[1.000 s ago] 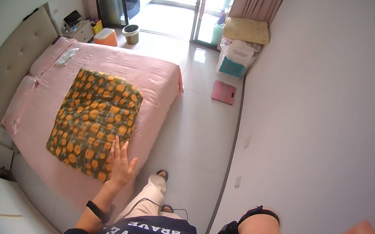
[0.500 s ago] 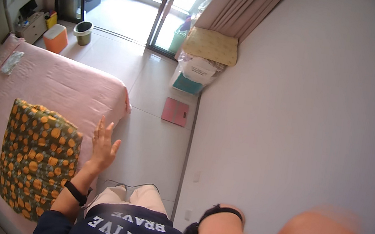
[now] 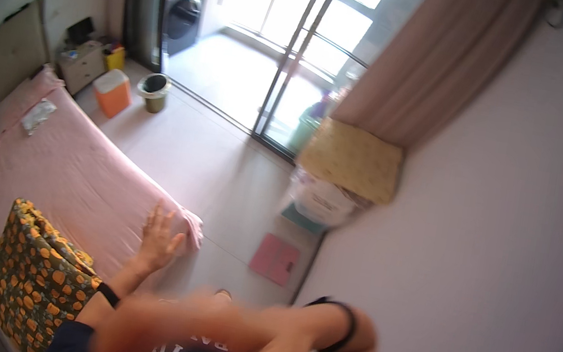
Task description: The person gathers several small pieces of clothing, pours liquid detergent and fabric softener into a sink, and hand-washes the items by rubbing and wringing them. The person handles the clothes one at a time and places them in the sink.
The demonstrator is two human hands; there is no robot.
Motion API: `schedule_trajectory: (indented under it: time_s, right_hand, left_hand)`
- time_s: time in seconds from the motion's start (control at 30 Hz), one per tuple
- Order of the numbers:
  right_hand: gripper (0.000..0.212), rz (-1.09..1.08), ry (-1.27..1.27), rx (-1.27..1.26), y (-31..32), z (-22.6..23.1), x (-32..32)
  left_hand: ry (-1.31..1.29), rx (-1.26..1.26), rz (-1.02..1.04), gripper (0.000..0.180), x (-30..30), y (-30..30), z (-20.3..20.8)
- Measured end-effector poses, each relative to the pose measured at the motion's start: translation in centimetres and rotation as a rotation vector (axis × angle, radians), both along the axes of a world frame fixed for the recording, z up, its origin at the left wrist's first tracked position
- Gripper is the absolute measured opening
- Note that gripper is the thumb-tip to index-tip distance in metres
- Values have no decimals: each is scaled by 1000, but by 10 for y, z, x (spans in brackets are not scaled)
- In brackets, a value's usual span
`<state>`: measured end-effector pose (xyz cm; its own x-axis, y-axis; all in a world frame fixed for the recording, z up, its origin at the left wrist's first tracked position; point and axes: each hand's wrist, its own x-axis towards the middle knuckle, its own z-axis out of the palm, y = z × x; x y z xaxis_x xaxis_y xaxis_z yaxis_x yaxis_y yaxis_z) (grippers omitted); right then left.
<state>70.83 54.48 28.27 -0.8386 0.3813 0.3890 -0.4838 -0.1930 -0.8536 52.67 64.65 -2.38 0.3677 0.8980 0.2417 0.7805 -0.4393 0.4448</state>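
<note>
My left hand (image 3: 160,239) is held out with its fingers spread, over the near corner of the pink-sheeted bed (image 3: 90,162). It holds nothing, and a black band circles that wrist. My right hand (image 3: 149,327) is a large blur close in front of my dark shirt, bent across my body, so its fingers cannot be made out. A dark band (image 3: 348,332) shows on the right arm. Beside my left forearm, a folded quilt (image 3: 40,278) with an orange pattern on dark green lies on the bed.
A pink bathroom scale (image 3: 274,259) lies on the floor by the right wall. Farther on, a yellow folded pad (image 3: 351,159) tops wrapped bundles beside a curtain (image 3: 445,55). An orange-and-white bin (image 3: 112,94) and a lined trash can (image 3: 155,93) stand near the sliding glass door (image 3: 292,54).
My right arm has swung from the lower right across my body to the left. My left hand stays spread beside the bed. The view has tilted up, showing more of the window and curtain.
</note>
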Motion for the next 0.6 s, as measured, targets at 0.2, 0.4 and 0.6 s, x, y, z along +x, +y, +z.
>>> schedule_trajectory:
  time_s: [0.2,0.4,0.6]
  right_hand:
    - [19,-1094,-594,488,214,-39,164]
    - [11,-1348,-720,237,346,-139,252]
    - [11,-1316,-646,-36,506,-169,256]
  left_hand:
    - [-51,-80,171,56,20,105,11]
    - [-109,-156,285,53,21,247,-21]
    - [-169,-195,235,54,53,410,-34]
